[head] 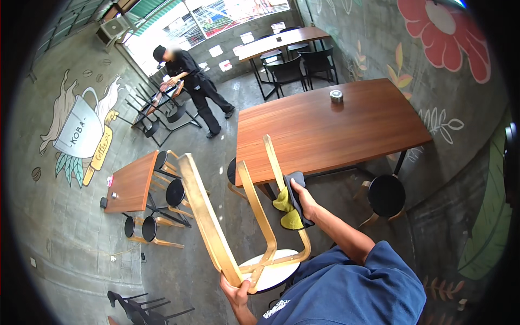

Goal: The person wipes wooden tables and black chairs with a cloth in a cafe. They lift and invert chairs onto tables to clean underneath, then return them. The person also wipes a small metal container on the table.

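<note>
A round stool point(266, 231) with bent wooden legs is held upside down before me, its white underside up and its legs pointing away. My left hand point(237, 293) grips it at the base of one leg, by the seat's edge. My right hand point(304, 200) holds a grey and yellow-green cloth point(291, 207) wrapped around another leg. The tips of two legs overlap the near edge of a wooden table in this view; whether they touch it I cannot tell.
The large wooden table point(325, 126) bears a round metal tin point(336, 96). A black-topped stool point(386, 196) stands at right. A smaller table point(136, 183) with stools stands at left. A person in black point(195, 81) leans over a far table with black chairs around it.
</note>
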`<state>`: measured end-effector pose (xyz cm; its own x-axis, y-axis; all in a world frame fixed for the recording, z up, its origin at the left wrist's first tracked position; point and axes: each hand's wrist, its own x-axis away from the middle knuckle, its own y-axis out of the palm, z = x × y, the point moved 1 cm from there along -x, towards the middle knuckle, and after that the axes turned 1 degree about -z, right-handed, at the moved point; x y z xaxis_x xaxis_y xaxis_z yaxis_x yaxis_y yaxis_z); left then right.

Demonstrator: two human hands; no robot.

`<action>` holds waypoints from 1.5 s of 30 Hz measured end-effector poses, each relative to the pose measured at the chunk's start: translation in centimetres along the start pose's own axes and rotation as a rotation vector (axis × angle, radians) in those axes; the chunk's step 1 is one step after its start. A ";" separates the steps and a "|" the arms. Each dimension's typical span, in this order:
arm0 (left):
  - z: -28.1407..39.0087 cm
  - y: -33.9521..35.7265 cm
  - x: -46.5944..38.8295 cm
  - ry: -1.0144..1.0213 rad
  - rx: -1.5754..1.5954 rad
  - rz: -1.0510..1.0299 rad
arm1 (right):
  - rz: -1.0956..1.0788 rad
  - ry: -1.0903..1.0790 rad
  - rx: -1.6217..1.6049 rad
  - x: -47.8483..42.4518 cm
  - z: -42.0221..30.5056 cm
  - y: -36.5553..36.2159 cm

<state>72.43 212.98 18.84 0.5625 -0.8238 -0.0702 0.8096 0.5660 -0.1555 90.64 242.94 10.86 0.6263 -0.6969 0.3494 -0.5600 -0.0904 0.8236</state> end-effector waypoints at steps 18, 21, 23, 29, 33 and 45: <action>4.6 24.8 -20.3 0.108 0.112 -0.196 | 0.493 -0.934 0.479 6.2 -27.7 -2.9; 4.0 28.4 -22.5 0.160 0.140 -0.204 | 0.501 -0.919 0.508 6.0 -31.3 -3.7; 2.1 30.7 -24.5 0.225 0.135 -0.227 | 0.542 -1.012 0.545 4.3 -33.4 -5.2; -2.2 36.2 -28.4 0.272 0.065 -0.169 | 0.564 -1.090 0.616 0.9 -36.7 -8.0; -7.4 37.3 -30.5 0.322 0.048 -0.133 | 0.523 -1.045 0.637 -2.2 -36.9 -11.1; -14.0 37.6 -37.3 0.365 -0.091 0.068 | 0.574 -1.373 0.765 -11.0 -30.6 -14.7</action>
<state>79.52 264.55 1.80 0.5043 -0.7504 -0.4274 0.7452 0.6282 -0.2237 108.58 273.71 8.61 -0.4159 -0.7866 -0.4564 -0.9094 0.3653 0.1989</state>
